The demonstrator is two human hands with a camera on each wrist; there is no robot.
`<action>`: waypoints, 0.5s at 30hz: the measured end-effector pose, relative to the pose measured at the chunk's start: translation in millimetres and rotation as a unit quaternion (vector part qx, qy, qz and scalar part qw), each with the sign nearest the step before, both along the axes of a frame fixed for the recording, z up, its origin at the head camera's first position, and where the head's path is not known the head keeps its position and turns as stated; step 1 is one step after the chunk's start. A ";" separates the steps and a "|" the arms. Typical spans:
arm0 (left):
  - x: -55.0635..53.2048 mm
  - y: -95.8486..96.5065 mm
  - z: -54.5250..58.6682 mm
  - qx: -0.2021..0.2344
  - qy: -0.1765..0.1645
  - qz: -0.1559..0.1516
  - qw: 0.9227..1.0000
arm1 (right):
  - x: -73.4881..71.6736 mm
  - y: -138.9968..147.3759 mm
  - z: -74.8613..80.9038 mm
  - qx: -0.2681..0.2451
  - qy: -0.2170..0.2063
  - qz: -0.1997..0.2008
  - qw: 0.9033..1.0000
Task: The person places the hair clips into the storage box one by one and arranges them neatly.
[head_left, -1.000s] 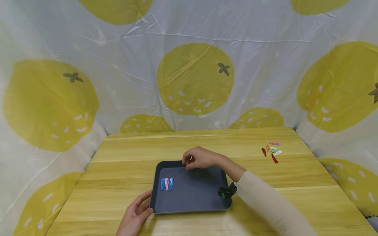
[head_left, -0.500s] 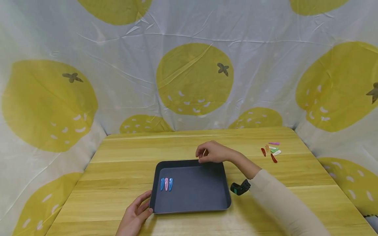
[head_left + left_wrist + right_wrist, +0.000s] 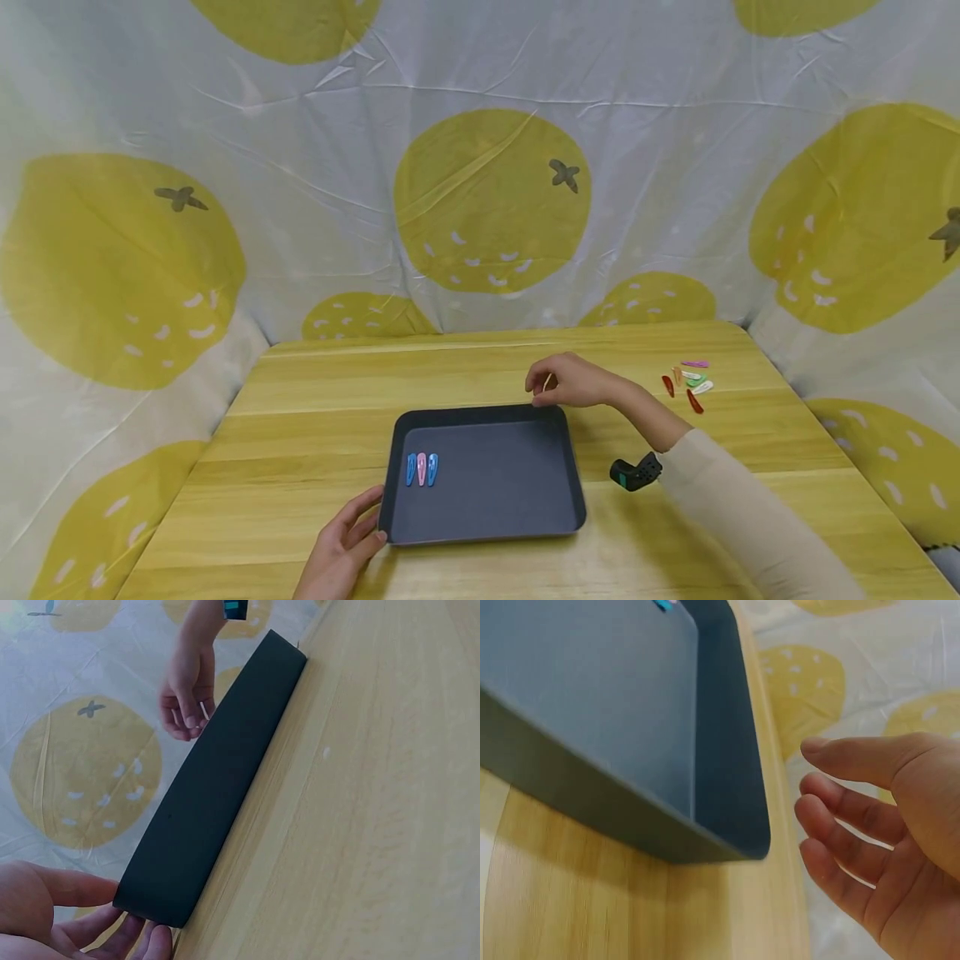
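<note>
A dark grey rectangular tray (image 3: 487,483) lies on the wooden table. Inside it, near the left wall, three snap hair clips stand in a row: a blue clip (image 3: 411,469), a pink clip (image 3: 422,469) and another blue clip (image 3: 432,469). My left hand (image 3: 341,546) holds the tray's near left corner, with thumb and fingers on either side of it in the left wrist view. Over the far right corner of the tray hovers my right hand (image 3: 573,381). Its fingers are loosely bent with nothing between them, apart from the tray wall in the right wrist view.
Several loose hair clips lie at the far right of the table (image 3: 315,417), among them a red clip (image 3: 694,402), a purple clip (image 3: 695,363) and a white clip (image 3: 702,387). A lemon-patterned cloth (image 3: 495,200) hangs behind and at both sides.
My right hand has moved right and away from me, from over the tray's far middle edge to its far right corner. The left hand, tray and clips stay put.
</note>
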State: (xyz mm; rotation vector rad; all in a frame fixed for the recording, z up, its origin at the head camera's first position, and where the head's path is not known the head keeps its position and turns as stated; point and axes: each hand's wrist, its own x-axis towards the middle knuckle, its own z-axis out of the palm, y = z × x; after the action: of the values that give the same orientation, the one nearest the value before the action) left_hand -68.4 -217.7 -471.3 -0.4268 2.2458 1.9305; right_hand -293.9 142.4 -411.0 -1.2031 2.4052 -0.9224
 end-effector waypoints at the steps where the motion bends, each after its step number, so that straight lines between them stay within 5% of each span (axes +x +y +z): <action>1: 0.3 -0.1 -0.1 0.001 0.002 0.000 1.000 | -0.1 2.9 0.3 0.000 -0.002 -0.003 1.000; 15: 0.2 1.0 -0.6 0.003 0.010 -0.002 1.000 | -11.4 50.3 2.4 -0.002 -0.020 -0.069 0.997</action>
State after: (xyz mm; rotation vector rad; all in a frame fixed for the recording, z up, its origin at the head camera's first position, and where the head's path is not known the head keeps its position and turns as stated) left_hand -68.2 -216.8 -472.0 -0.4029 2.2499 1.9478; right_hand -305.3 192.7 -408.6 -1.0214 2.4800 -0.9826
